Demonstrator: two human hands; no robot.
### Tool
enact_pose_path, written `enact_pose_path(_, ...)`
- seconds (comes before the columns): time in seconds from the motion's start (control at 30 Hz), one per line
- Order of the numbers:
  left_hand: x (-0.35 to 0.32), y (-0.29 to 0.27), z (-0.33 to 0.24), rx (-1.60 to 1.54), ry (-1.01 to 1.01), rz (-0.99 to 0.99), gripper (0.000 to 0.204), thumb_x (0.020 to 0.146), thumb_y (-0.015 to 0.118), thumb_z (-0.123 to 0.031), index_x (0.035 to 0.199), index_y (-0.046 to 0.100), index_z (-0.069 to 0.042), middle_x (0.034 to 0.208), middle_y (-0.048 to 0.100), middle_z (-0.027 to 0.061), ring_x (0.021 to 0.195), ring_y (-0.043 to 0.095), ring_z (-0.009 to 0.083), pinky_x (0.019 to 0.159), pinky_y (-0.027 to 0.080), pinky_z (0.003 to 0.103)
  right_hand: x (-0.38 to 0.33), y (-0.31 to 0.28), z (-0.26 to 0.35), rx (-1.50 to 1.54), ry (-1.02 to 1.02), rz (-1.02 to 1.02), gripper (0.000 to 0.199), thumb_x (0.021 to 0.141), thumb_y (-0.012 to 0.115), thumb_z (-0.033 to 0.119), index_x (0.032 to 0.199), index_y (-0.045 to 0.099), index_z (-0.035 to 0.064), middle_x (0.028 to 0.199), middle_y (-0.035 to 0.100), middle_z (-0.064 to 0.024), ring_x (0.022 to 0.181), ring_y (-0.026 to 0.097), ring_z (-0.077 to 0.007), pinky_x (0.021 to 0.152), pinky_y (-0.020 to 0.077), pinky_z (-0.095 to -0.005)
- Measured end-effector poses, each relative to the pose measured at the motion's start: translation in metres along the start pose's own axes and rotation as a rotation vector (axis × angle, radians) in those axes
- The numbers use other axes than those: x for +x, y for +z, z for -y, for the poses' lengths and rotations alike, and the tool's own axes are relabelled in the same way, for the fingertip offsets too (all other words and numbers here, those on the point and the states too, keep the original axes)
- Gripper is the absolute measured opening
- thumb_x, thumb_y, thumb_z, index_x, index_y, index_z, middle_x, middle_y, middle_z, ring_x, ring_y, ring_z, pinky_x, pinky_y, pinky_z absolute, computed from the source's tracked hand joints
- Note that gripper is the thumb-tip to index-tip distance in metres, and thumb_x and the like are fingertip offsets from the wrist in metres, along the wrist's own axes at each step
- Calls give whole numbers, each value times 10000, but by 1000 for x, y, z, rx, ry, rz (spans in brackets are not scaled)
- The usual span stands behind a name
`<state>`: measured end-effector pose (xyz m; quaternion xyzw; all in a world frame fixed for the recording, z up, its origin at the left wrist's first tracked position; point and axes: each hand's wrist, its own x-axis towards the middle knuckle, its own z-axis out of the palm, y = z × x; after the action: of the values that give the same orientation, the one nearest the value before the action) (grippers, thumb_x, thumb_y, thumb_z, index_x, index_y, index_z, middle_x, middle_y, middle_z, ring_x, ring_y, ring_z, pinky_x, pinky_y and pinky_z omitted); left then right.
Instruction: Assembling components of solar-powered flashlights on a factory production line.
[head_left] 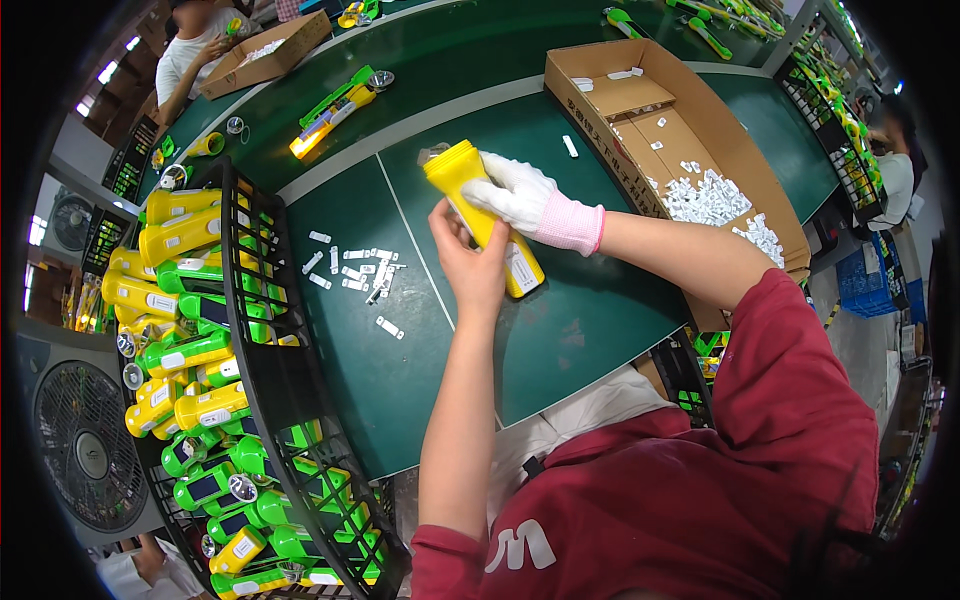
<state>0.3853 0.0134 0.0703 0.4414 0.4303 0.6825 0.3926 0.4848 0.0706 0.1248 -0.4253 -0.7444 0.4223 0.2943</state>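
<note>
A yellow flashlight body [523, 272] is held tilted above the green tabletop, its threaded round end pointing away from me. My bare left hand [470, 255] grips its near left side, with the thumb lying along the body. My right hand [515, 195], in a white glove with a pink cuff, wraps over the upper part from the right. A small clear piece shows beside the threaded end; how it is attached is hard to tell. Loose small white plastic parts [380, 270] lie scattered on the table to the left of my hands.
A black crate [262, 350] full of yellow and green flashlights stands at the left. At the right is a cardboard box [625, 170] with many white parts. Assembled flashlights [335, 115] lie on the far green surface. Co-workers sit at the far left and right.
</note>
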Motion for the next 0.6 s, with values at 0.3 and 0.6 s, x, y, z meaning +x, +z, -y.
enact_pose_path(0.3, 10, -16, -13, -580, -201, 19, 400, 926, 472, -159, 1282, 329, -48, 1157, 517, 114, 1075, 519, 217, 920, 429, 346, -15, -1, 17, -186, 159, 64, 531, 861, 486, 454, 1185, 477, 33, 1077, 588, -160, 1023, 571, -250, 879, 422, -316)
enact_pose_path(0.6, 26, -37, -27, -597, -243, 108, 485, 960, 349, -291, 1363, 261, -37, 1297, 436, 151, 1207, 412, 228, 1016, 296, 375, 10, -7, 41, 348, 362, 452, 555, 694, 666, 509, 1002, 583, 55, 840, 597, -88, 735, 576, -177, 670, 462, -289)
